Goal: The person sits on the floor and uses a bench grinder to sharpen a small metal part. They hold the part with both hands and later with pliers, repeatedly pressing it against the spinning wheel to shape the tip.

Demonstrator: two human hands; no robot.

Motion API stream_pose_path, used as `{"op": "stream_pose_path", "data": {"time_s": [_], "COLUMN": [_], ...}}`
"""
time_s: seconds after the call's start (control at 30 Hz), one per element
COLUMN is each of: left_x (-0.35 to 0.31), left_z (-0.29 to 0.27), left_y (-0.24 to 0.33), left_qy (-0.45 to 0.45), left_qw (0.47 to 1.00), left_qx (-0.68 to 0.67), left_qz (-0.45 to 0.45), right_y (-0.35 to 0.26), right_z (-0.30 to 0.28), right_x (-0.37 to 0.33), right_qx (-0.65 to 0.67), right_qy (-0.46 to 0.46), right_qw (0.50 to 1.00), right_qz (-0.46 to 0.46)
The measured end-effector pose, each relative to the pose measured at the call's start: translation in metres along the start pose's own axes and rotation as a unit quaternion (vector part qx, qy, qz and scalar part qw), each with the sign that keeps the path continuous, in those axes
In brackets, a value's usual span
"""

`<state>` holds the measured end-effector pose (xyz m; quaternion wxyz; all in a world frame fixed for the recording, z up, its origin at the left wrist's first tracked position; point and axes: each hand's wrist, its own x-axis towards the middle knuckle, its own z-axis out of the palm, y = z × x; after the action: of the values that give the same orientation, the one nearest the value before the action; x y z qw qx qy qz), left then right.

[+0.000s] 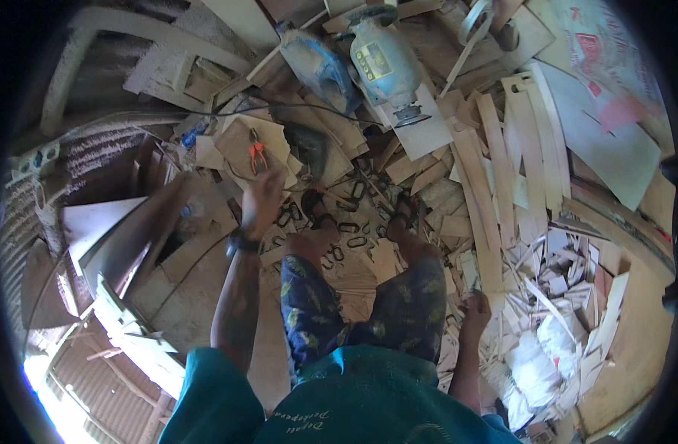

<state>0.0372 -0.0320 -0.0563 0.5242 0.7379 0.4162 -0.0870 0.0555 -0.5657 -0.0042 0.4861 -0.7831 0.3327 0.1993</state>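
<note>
Largest first: we record a white panel (602,137) leaning over scrap at the right, and beside it long curved wooden strips (528,148), laid roughly side by side, probably to keep like cuts together. Beyond the feet (314,207) sits a pale-blue motor (383,63), dusty, on its side among offcuts; we suppose it was parked out of the way.

Left of it is a tan board (232,144), which seems to serve as a tray, keeping tools out of the litter. The left hand (261,200) is extended to its near edge, just beside the handles there; blur hides whether it touches them, and we cannot tell if its fingers are apart or together. The right hand (474,309) hangs low by the right knee, near the chip heap; its fingers look curled, but we cannot tell whether they grip anything.

The pliers (257,154) lie flat on the board: red-orange handles toward the worker, slightly spread, darker metal nose pointing away.

Smallest: dark oval rings (348,227), open-centred, scattered between and around the feet, apparently dropped rather than sorted.
</note>
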Motion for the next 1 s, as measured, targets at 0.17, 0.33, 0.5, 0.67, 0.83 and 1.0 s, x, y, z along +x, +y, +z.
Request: {"op": "stream_pose_path", "data": {"time_s": [0.17,0.33,0.5,0.67,0.83,1.0], "left_x": [0.162,0.253,0.287,0.294,0.216,0.148], "left_z": [0.132,0.218,0.253,0.255,0.27,0.326], "left_y": [-0.006,-0.006,-0.026,-0.028,-0.045,-0.079], "left_qy": [-0.041,0.089,0.154,0.27,0.231,0.039], "left_qw": [0.975,0.941,0.899,0.824,0.876,0.851], "left_qx": [0.059,0.037,-0.057,0.112,-0.18,-0.398], "left_qz": [0.211,0.324,0.406,0.485,0.383,0.34], "right_y": [-0.017,-0.031,-0.045,-0.049,-0.043,-0.037], "right_z": [0.041,0.126,0.173,0.226,0.288,0.33], "right_x": [0.109,0.18,0.253,0.288,0.289,0.281], "right_qx": [0.151,0.226,0.166,0.227,0.216,0.132], "right_qy": [-0.007,-0.131,-0.127,-0.214,-0.303,-0.36], "right_qw": [0.987,0.944,0.915,0.873,0.824,0.809], "right_qz": [-0.054,-0.204,-0.344,-0.376,-0.428,-0.445]}}
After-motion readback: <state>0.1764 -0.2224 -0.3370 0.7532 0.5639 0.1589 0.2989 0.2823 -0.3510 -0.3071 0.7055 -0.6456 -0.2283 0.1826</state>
